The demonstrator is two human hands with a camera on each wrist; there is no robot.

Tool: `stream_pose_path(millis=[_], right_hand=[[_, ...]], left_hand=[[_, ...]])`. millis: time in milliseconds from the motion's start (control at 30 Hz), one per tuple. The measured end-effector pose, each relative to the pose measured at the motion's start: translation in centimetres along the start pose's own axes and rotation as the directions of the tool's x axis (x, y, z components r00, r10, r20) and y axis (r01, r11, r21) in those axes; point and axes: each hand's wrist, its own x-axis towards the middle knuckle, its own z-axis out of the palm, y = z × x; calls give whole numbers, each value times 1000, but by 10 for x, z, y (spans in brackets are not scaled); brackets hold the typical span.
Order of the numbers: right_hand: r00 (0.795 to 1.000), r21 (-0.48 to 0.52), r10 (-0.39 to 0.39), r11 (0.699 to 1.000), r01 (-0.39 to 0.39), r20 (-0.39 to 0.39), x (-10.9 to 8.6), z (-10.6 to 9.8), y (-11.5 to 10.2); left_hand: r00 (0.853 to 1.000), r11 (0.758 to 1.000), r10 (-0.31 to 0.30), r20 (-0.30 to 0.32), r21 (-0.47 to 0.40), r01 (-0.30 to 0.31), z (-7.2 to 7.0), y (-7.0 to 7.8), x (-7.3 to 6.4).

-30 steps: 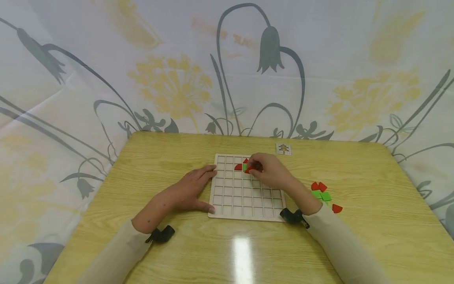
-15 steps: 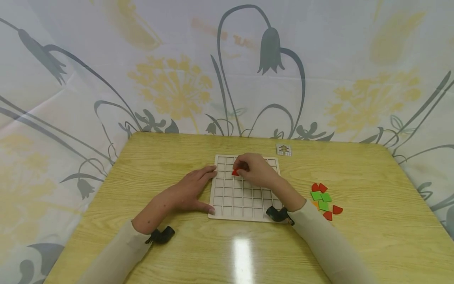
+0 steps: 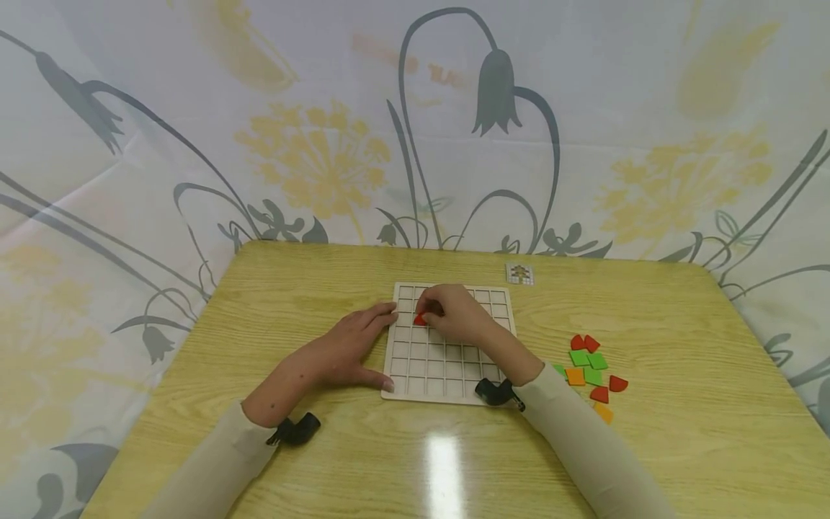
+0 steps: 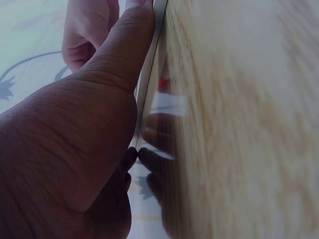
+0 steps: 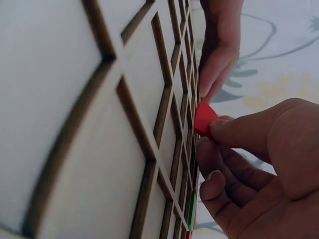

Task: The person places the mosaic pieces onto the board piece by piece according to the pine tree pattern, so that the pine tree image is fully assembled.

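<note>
My right hand (image 3: 457, 313) pinches a small red tile (image 3: 420, 318) with a curved edge over the upper left squares of a pale gridded board (image 3: 418, 369). In the right wrist view, thumb and fingertips hold this red tile (image 5: 205, 119) at the grid's surface. A green tile (image 5: 192, 211) lies in the grid below that hand, with bits of red beside it. My left hand (image 3: 344, 349) rests along the board's left edge, fingers extended and thumb by the near corner. In the left wrist view its thumb (image 4: 124, 47) lies along the board's edge.
Loose tiles lie right of the board: red ones (image 3: 619, 383), green ones (image 3: 593, 376) and orange ones (image 3: 575, 376). The right sleeve (image 3: 583, 440) passes close to them. A small pattern card (image 3: 519, 274) lies behind the board. A flower-printed cloth (image 3: 324, 158) hangs behind the table.
My right hand has moved left across the board with the red tile, uncovering more loose tiles beside the forearm. The left hand stays put.
</note>
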Motion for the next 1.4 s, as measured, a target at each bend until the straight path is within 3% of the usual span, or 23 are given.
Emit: stream_pose_path(millis=[233, 467, 800, 1400], right_hand=[[998, -102, -53, 994, 50, -20, -1, 3, 0], [999, -116, -45, 992, 46, 10, -4, 4, 0], [997, -157, -74, 985, 70, -16, -7, 3, -1], [990, -127, -106, 988, 93, -96, -55, -20, 3]], left_hand=[[1000, 1000, 2, -4, 10, -2, 0, 0, 0], [1000, 1000, 3, -1, 11, -3, -1, 1, -1], [1000, 1000, -2, -1, 11, 2, -3, 3, -1], [1000, 1000, -3, -4, 20, 3, 1, 0, -1]])
